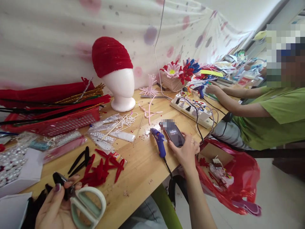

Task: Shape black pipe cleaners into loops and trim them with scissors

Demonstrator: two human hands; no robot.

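My left hand [56, 206], low at the left, is closed around a pair of scissors with pale green and white handles [96, 216]. A dark, glossy piece [59, 178] sticks up at the same fingers; whether it belongs to the scissors I cannot tell. My right hand [187, 151] grips the lower end of a dark smartphone [175, 135] by its edges, at the table's front edge. The phone's screen shows a small light box. Beside it lies a blue glue gun [159, 143] with a black cord. Red fuzzy strips [101, 170] and black loops [79, 161] lie beyond my left hand.
A white foam head [121, 84] wears a red wrap. Around it are a red basket [54, 122], bead packets [102, 140], a power strip [190, 113] and fabric flowers [175, 70]. A red bag [247, 171] hangs right; a co-worker in green [276, 117] sits beyond it.
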